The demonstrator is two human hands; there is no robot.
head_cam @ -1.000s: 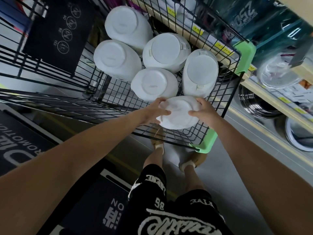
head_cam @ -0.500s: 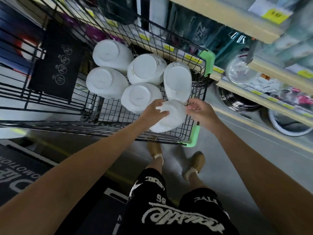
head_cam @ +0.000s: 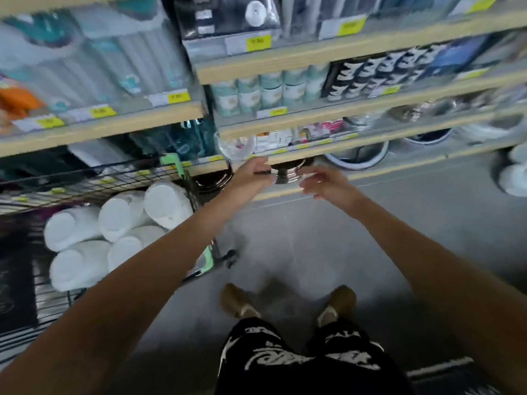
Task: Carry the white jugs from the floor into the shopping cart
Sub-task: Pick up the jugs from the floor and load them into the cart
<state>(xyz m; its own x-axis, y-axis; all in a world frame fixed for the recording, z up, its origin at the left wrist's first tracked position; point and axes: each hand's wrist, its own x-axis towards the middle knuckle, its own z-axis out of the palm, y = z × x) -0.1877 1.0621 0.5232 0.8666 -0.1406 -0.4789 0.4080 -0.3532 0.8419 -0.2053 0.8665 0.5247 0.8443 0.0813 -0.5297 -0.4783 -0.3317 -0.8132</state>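
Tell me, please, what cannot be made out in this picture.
Head view, price tags: print lost to motion blur.
Head view, white shapes on the floor: cut off by the right edge; jugs or not, unclear.
Head view, shopping cart near corner: hidden by left forearm.

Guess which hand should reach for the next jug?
Probably right. The right hand is empty and nearer the blurry white shapes, likely jugs, on the floor far right; the left hand, also empty, is toward the cart.
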